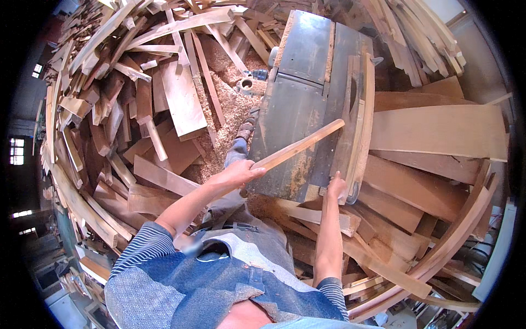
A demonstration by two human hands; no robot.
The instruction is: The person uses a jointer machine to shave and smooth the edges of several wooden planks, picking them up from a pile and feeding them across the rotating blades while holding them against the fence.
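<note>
Strip (301,143): long axis toward two o'clock from my left hand (239,173), closed round its end.
Right hand (337,188): six o'clock of strip's far tip; grip unclear.

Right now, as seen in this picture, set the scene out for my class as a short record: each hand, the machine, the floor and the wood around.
Left hand: the hand grips one end of a wooden stick
Stick: slants across the machine's top; contact unclear
Right hand: the hand is at the near end of the wooden strips; grip unclear
Machine: grey metal top
Floor: wood shavings, left
Wood: jumbled pieces left, wide boards right
</note>
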